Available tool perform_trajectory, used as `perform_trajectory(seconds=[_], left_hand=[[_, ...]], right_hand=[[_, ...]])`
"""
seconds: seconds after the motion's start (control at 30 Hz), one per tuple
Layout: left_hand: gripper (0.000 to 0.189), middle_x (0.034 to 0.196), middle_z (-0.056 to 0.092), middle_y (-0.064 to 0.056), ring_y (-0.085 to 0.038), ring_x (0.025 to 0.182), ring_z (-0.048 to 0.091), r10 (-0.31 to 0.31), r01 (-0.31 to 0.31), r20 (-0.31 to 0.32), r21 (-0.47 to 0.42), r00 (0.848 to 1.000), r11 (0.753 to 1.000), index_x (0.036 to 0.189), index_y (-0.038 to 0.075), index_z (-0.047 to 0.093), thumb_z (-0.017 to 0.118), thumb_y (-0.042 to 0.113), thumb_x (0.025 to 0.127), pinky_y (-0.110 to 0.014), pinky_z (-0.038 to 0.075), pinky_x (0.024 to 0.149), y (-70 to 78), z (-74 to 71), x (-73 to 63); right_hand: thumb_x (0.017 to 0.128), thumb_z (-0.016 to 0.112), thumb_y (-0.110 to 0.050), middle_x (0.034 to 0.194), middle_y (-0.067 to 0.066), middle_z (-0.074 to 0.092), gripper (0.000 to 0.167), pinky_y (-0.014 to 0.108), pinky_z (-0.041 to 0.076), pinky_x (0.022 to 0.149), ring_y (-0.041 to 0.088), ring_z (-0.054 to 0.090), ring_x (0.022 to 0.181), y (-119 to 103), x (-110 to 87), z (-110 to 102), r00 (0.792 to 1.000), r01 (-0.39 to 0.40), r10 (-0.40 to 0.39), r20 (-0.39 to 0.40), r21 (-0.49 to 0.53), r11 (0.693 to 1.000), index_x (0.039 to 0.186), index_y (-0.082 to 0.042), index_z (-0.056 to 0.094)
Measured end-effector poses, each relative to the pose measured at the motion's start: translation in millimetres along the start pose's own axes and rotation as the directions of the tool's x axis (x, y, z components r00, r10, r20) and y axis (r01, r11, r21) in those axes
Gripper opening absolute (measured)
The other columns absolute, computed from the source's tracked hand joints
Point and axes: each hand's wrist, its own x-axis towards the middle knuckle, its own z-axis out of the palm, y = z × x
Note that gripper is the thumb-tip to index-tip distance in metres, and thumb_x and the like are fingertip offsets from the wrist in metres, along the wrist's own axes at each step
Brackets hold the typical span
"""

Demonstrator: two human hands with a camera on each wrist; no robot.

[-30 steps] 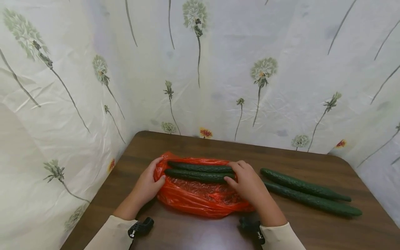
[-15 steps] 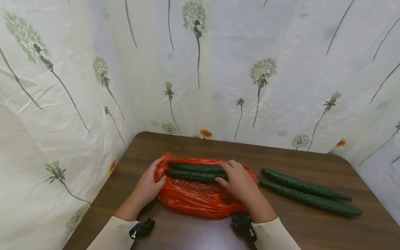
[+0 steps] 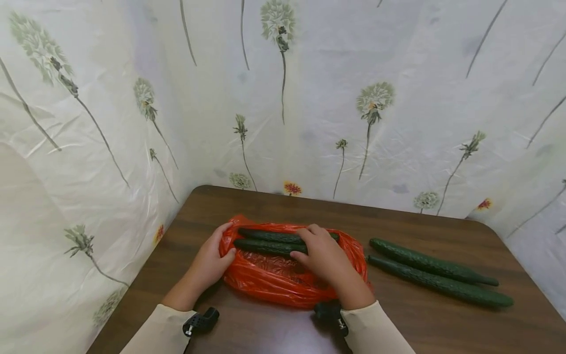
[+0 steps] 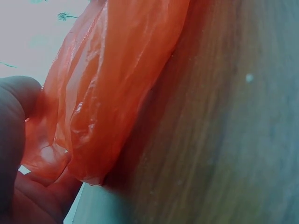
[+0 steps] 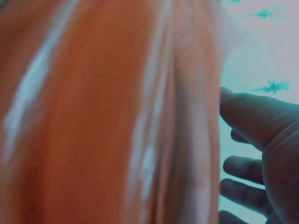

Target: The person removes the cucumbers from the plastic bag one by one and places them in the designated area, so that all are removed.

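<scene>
A red plastic bag (image 3: 274, 284) lies on the table with its mouth spread wide. Two long green cucumbers, a far one (image 3: 269, 235) and a near one (image 3: 264, 247), lie side by side in it. My left hand (image 3: 211, 260) holds the bag's left edge; the left wrist view shows the thin plastic (image 4: 112, 88) between thumb and fingers. Across the cucumbers' right part reaches my right hand (image 3: 325, 255), thumb on the near side, fingers over the far side. In the right wrist view the bag's side hides the cucumbers and the right fingertips (image 5: 243, 165) look loosely extended.
Two more cucumbers, a far one (image 3: 426, 260) and a near one (image 3: 442, 282), lie slantwise on the brown wooden table (image 3: 283, 324) right of the bag. A flowered curtain (image 3: 318, 98) hangs behind and to the left of the table.
My right hand has slid left along the cucumbers in the bag, uncovering the far one's right end and the bag's right side. The cucumbers and my left hand stay nearly in place.
</scene>
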Motion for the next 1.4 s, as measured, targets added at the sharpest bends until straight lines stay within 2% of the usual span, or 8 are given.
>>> perform_trajectory(seconds=[0.4,0.87,1.1,1.4], left_hand=[[0.072,0.154,0.052,-0.014,-0.034,0.135,0.056,0.001,-0.001,-0.012,0.020,1.000,1.000,0.160,0.022,0.037,0.069,0.010,0.097,-0.056,0.048,0.110,-1.6,0.8,-0.1],[0.072,0.153,0.052,-0.014,-0.034,0.134,0.057,0.003,-0.003,-0.018,0.023,1.000,1.000,0.160,0.023,0.038,0.069,0.010,0.097,-0.056,0.050,0.109,-2.6,3.1,0.0],[0.072,0.153,0.052,-0.013,-0.033,0.135,0.056,0.004,-0.003,-0.021,0.022,1.000,1.000,0.160,0.023,0.038,0.070,0.009,0.096,-0.056,0.049,0.110,-3.7,2.7,0.5],[0.073,0.155,0.051,-0.012,-0.032,0.135,0.056,0.017,-0.016,-0.010,0.007,1.000,1.000,0.160,0.025,0.036,0.069,0.009,0.097,-0.056,0.049,0.110,-5.0,2.1,1.0]], right_hand=[[0.093,0.078,-0.046,0.143,0.010,0.059,0.065,0.054,0.052,0.106,0.034,0.055,0.133,-10,12.4,12,1.000,-0.010,0.010,0.004,0.015,1.000,0.149,-0.020,0.058],[0.092,0.078,-0.048,0.139,0.012,0.060,0.066,0.054,0.053,0.103,0.034,0.058,0.126,-13,23.1,23,1.000,0.002,-0.002,-0.009,-0.063,0.998,0.148,-0.019,0.059],[0.090,0.080,-0.049,0.135,0.009,0.059,0.060,0.060,0.047,0.104,0.035,0.052,0.127,-15,28.3,30,1.000,-0.002,0.002,0.001,-0.086,0.996,0.141,-0.023,0.062],[0.086,0.083,-0.049,0.133,0.008,0.057,0.064,0.057,0.045,0.097,0.033,0.050,0.124,-16,30.3,37,1.000,-0.017,0.017,0.006,-0.119,0.993,0.142,-0.026,0.061]])
